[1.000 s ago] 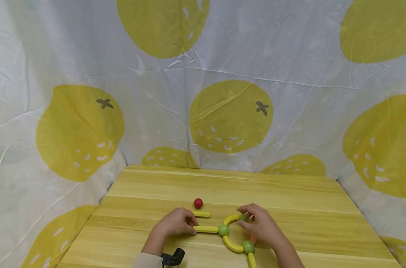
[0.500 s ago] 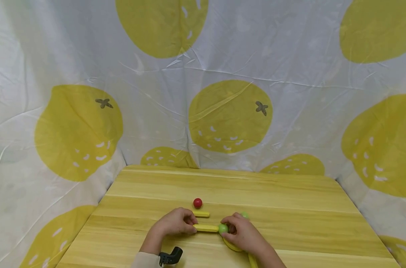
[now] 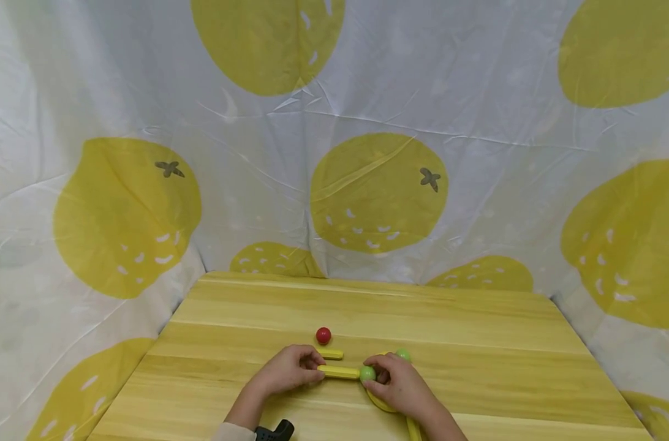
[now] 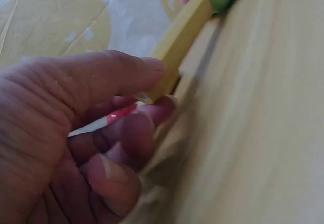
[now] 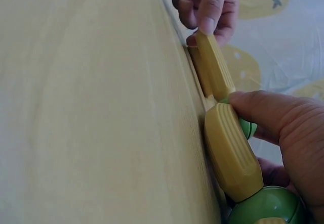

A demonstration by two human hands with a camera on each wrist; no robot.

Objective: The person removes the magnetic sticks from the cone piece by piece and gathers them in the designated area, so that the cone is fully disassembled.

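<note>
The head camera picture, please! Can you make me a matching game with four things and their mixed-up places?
Things:
1. shiny round red ball
2. backmost straight yellow stick
3. left hand
4. right hand

Places:
A. pinching the end of another straight yellow stick, the pinched stick
B. at the shiny round green ball by the pinched stick's other end
C. on the wooden table, beyond all the yellow sticks
D. between the red ball and the pinched stick

Right pairs: 1-C, 2-D, 3-A, 4-B
</note>
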